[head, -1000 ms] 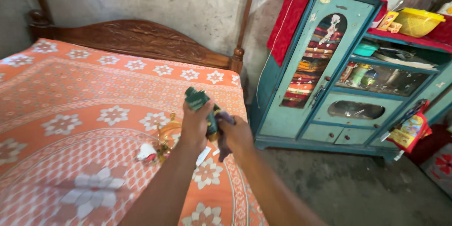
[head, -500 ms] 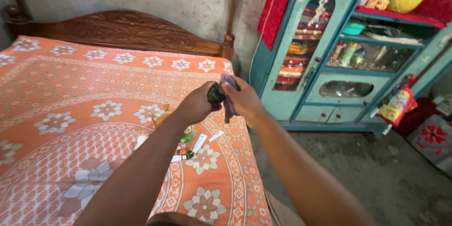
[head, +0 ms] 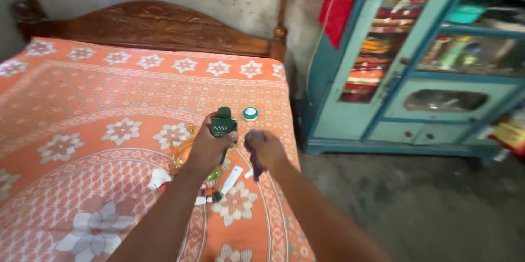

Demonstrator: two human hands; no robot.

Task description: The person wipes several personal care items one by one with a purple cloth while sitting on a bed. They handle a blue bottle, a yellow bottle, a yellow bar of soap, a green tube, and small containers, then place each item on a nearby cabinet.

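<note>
Orange floral bedspread (head: pixel 82 103), covering a bed with a carved wooden headboard (head: pixel 147 27). Small white item (head: pixel 159 177) and a golden object (head: pixel 183 150) on the spread. Left hand (head: pixel 206 144): closed around a dark green bottle (head: pixel 223 125), held upright above the bed. Below it, a scatter of small tubes (head: pixel 221 180). Round teal-lidded jar (head: pixel 250 113) just behind the bottle, on the spread. Right hand (head: pixel 267 150): closed on a purple cloth (head: pixel 255 155), beside the bottle. Teal cabinet (head: pixel 383 114) with glass doors, far right.

Soft, dim indoor daylight; motion blur across the cabinet (head: pixel 415 60), no glare.
</note>
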